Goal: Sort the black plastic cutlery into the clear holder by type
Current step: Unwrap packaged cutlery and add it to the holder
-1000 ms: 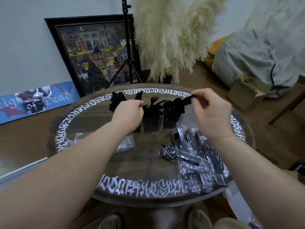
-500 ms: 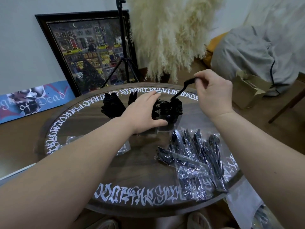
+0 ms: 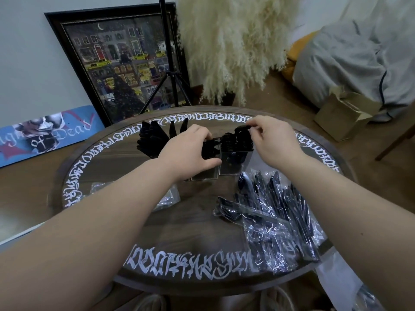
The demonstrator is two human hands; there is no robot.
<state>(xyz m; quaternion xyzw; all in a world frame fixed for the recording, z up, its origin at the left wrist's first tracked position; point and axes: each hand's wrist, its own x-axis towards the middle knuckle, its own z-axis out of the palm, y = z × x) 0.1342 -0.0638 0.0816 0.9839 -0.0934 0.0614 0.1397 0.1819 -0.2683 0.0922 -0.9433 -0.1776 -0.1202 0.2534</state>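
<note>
Cutlery like this is light, stiff black plastic, smooth enough to slip and thin enough to snap at the neck if you bend it, so pinch each piece mid-handle, as I judge it. Your right hand (image 3: 272, 142) pinches one black piece (image 3: 241, 129) between thumb and fingertips, low over the right compartment of the clear holder (image 3: 229, 168), which stands near the far side of the round table (image 3: 184, 212). Your left hand (image 3: 189, 153) curls round the holder's front, thumb across the clear wall, steadying it. The holder is light too and likely to slide or tip, so keep that brace.

Half a second ago your right hand held the piece higher, slanting down into the bunch; now it has dropped almost level with the tops of the sorted cutlery (image 3: 235, 142). Wrapped packets (image 3: 276, 209) of cutlery lie unsorted, just right of centre.
</note>
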